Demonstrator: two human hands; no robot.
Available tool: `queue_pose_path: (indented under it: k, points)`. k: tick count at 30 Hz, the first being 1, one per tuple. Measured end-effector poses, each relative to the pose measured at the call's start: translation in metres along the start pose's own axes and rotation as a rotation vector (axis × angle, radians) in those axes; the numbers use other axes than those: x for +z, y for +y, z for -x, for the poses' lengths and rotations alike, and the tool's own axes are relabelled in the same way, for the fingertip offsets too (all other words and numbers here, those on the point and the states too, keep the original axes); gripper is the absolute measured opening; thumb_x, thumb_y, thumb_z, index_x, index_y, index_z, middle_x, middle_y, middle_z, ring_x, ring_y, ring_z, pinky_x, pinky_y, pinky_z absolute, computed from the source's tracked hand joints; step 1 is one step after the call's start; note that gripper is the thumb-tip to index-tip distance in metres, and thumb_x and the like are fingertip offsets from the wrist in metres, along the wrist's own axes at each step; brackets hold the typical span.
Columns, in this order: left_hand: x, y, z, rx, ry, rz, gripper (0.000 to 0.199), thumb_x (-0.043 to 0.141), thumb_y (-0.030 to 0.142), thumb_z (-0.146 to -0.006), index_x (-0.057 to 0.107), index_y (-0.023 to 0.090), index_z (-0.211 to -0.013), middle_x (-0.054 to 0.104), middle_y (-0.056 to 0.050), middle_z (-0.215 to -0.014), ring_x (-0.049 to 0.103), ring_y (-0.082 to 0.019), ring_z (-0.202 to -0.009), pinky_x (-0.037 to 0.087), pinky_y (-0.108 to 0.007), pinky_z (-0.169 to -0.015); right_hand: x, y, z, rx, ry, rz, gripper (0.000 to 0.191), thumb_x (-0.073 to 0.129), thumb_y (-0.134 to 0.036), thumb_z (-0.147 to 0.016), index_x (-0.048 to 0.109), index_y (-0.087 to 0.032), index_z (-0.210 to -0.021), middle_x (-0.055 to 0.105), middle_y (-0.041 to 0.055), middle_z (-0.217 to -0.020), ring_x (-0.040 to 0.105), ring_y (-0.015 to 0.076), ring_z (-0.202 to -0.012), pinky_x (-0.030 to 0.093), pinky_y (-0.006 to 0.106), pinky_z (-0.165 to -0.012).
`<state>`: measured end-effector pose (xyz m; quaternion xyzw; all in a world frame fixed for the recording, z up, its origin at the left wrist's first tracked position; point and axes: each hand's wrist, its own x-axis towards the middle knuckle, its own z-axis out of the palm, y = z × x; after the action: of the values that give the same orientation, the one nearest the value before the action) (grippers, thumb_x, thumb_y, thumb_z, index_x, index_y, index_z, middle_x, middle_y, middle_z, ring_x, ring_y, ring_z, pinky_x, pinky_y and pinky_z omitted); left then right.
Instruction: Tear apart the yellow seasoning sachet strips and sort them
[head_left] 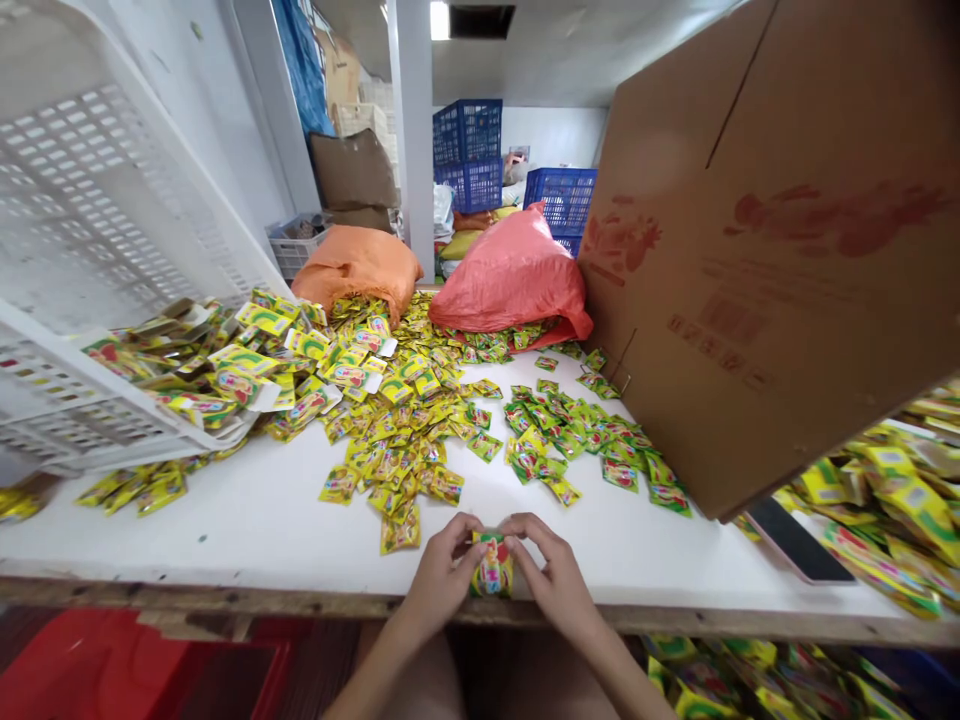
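Observation:
A small green and yellow packet (pixel 492 568) with a red print is held between both hands at the table's front edge. My left hand (pixel 450 562) pinches its left upper side, and my right hand (pixel 541 565) pinches its right upper side. Beyond the hands lies a heap of yellow sachets (pixel 397 450), with one sachet (pixel 400 528) close to my left hand. Loose green sachets (pixel 570 425) are spread to the right of that heap. Flat-looking yellow cartons (pixel 255 365) spill from a tilted white crate (pixel 112 440) on the left.
An orange sack (pixel 360 265) and a red sack (pixel 514 270) lie at the back. A large cardboard box (pixel 735 300) leans on the right, near a phone (pixel 799 540) and more yellow packs (pixel 900 500). Red bins (pixel 90 665) stand below the front edge.

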<state>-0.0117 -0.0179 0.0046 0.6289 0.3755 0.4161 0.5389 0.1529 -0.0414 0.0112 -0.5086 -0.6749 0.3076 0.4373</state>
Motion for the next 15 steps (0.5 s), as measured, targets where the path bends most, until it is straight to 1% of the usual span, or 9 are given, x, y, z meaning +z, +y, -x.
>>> queue_pose_path:
  k: [1, 3, 5, 6, 8, 10, 15]
  points:
    - [0.001, 0.0, -0.001, 0.02, 0.035, 0.006, 0.008, 0.052, 0.025, -0.08, 0.053, 0.018, -0.085, 0.057, -0.002, -0.083, 0.057, -0.017, -0.083, 0.044, -0.026, -0.075, 0.0, -0.001, -0.002, -0.003, 0.011, -0.013, 0.016, 0.045, -0.03, -0.086, 0.058, -0.02, -0.086, 0.061, 0.0041, -0.085, 0.057, 0.0182, -0.084, 0.045, 0.027, -0.077]
    - [0.002, 0.001, -0.002, 0.046, 0.1, 0.064, 0.015, 0.053, 0.024, -0.08, 0.052, 0.02, -0.094, 0.059, -0.004, -0.094, 0.057, -0.018, -0.092, 0.044, -0.029, -0.083, 0.002, 0.0, -0.004, 0.021, 0.079, -0.041, 0.017, 0.048, -0.03, -0.085, 0.055, -0.02, -0.097, 0.061, 0.0031, -0.081, 0.058, 0.0172, -0.079, 0.046, 0.027, -0.073]
    - [0.003, 0.001, -0.001, 0.054, 0.11, 0.107, 0.023, 0.053, 0.022, -0.08, 0.05, 0.021, -0.102, 0.06, -0.006, -0.101, 0.057, -0.019, -0.097, 0.043, -0.031, -0.086, 0.005, 0.002, -0.002, 0.039, 0.124, -0.047, 0.023, 0.048, -0.029, -0.085, 0.052, -0.02, -0.106, 0.061, 0.0033, -0.084, 0.058, 0.017, -0.081, 0.046, 0.027, -0.074]
    - [0.003, 0.003, -0.001, 0.062, 0.098, 0.099, 0.021, 0.052, 0.022, -0.08, 0.052, 0.021, -0.102, 0.061, -0.006, -0.103, 0.057, -0.019, -0.098, 0.043, -0.031, -0.088, 0.006, 0.003, -0.001, 0.029, 0.116, -0.043, 0.022, 0.048, -0.028, -0.085, 0.053, -0.02, -0.105, 0.062, 0.004, -0.088, 0.058, 0.0173, -0.085, 0.046, 0.028, -0.077]
    - [0.001, 0.006, 0.002, 0.085, 0.062, 0.042, 0.014, 0.051, 0.021, -0.081, 0.058, 0.019, -0.093, 0.061, -0.008, -0.104, 0.055, -0.02, -0.101, 0.041, -0.032, -0.091, 0.008, 0.003, 0.002, -0.019, 0.07, -0.031, 0.017, 0.049, -0.028, -0.085, 0.059, -0.021, -0.097, 0.062, 0.0051, -0.097, 0.056, 0.0184, -0.094, 0.044, 0.029, -0.084]
    - [0.001, 0.009, 0.004, 0.099, 0.061, -0.011, 0.012, 0.052, 0.022, -0.081, 0.061, 0.018, -0.088, 0.062, -0.008, -0.102, 0.056, -0.02, -0.101, 0.041, -0.032, -0.091, 0.007, 0.0, 0.004, -0.049, 0.054, -0.035, 0.016, 0.051, -0.028, -0.084, 0.061, -0.022, -0.094, 0.062, 0.0054, -0.101, 0.055, 0.0192, -0.098, 0.042, 0.03, -0.087]
    - [0.004, 0.011, 0.005, 0.078, 0.147, -0.062, 0.012, 0.053, 0.023, -0.08, 0.062, 0.018, -0.087, 0.065, -0.007, -0.096, 0.058, -0.02, -0.095, 0.044, -0.031, -0.086, 0.006, -0.009, 0.002, -0.017, 0.09, -0.006, 0.017, 0.049, -0.029, -0.085, 0.061, -0.02, -0.092, 0.064, 0.0055, -0.093, 0.058, 0.0184, -0.09, 0.045, 0.028, -0.081]
